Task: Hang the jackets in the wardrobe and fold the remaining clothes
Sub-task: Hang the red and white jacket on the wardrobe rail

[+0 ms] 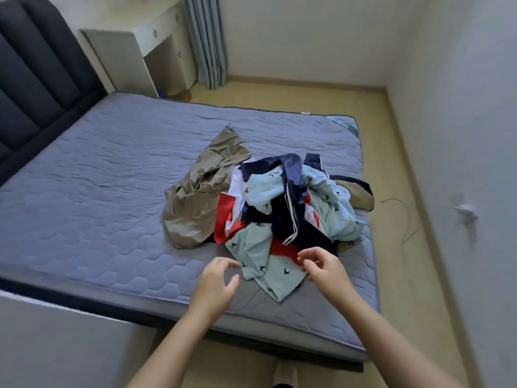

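Head cam: clothes pile [291, 208] on mattress [98, 191] nr foot end, tan jacket [195, 203] at its L side. L hand [216, 278] loosely spread, empty, just beside pile. R hand [321, 266] curled at pile's near edge; can't tell if pinching.

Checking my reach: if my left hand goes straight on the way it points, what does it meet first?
Probably the light-blue garment, at its near edge; the left hand points at it, fingertips just short, though depth is unclear.
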`<action>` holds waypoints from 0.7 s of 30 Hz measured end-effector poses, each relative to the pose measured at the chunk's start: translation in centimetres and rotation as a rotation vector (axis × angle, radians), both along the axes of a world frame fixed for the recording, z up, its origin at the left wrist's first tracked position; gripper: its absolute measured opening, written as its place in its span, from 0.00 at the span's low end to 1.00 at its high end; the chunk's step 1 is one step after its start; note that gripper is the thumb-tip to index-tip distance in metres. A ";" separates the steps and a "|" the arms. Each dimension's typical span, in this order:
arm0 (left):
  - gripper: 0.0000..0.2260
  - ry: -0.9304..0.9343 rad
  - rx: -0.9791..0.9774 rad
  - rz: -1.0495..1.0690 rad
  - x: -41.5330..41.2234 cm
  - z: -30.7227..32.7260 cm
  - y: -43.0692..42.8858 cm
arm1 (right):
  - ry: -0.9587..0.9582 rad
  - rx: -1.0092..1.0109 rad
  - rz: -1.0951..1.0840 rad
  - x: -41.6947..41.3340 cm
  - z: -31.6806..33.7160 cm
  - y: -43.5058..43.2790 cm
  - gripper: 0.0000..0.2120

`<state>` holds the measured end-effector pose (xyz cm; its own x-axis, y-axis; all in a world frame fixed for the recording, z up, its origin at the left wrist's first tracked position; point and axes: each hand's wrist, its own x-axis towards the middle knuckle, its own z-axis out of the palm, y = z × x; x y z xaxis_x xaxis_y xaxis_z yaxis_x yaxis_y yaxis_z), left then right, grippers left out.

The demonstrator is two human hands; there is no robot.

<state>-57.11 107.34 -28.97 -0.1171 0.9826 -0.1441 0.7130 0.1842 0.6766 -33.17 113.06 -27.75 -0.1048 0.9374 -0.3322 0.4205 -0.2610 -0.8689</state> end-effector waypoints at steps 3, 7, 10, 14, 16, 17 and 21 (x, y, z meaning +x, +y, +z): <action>0.08 0.083 -0.120 -0.021 -1.8 -5.0 4.4 | -0.080 -0.047 0.023 0.5 -3.9 6.6 0.09; 0.09 0.145 -0.126 -0.066 -3.1 -10.5 11.9 | -0.161 -0.052 0.022 -0.3 -8.5 14.4 0.07; 0.17 0.181 -0.096 -0.083 -2.8 -13.6 18.3 | -0.207 -0.068 0.018 -1.6 -12.3 19.5 0.13; 0.34 0.292 -0.054 -0.139 -1.3 -16.8 27.9 | -0.293 -0.070 -0.009 -2.8 -17.5 25.7 0.27; 0.42 0.383 -0.055 -0.207 -0.1 -18.1 32.7 | -0.298 -0.045 -0.069 -3.4 -19.6 28.3 0.32; 0.45 0.435 -0.075 -0.233 0.3 -18.9 34.7 | -0.293 -0.032 -0.097 -3.7 -20.3 29.4 0.34; 0.40 0.603 -0.145 -0.278 0.4 -22.7 38.8 | -0.262 0.029 -0.161 -4.6 -22.6 32.6 0.45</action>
